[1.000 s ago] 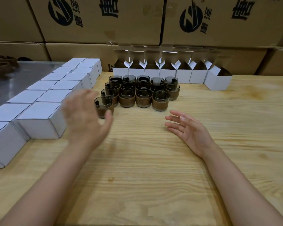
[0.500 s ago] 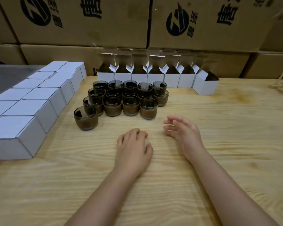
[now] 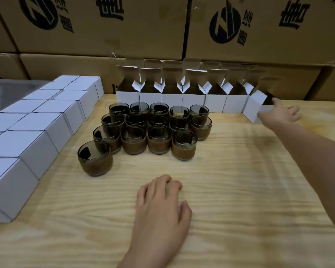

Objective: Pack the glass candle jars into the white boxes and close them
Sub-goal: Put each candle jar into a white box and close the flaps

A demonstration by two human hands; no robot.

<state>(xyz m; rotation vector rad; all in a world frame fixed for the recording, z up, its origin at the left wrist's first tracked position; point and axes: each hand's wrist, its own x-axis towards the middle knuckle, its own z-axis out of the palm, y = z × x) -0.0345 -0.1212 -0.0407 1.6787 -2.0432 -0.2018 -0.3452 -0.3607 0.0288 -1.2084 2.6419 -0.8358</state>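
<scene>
Several smoked-glass candle jars [image 3: 159, 140] with brown bands stand clustered mid-table; one jar [image 3: 94, 158] sits apart at the front left. Behind them is a row of open white boxes [image 3: 172, 99] with their flaps up. The rightmost open box [image 3: 254, 107] stands turned at an angle. My right hand [image 3: 280, 114] reaches out to it, thumb over its rim and fingers at its right side, holding its wall. My left hand [image 3: 161, 206] rests palm down on the wooden table [image 3: 240, 190], fingers loosely curled, holding nothing.
Several closed white boxes [image 3: 43, 122] line the table's left side in two rows. Large brown cartons [image 3: 104, 26] form a wall behind the open boxes. A grey metal surface [image 3: 8, 89] lies at the far left.
My left hand swung from the left side down onto the table and stayed there. My right hand left the table centre and stretched out to the rightmost open box.
</scene>
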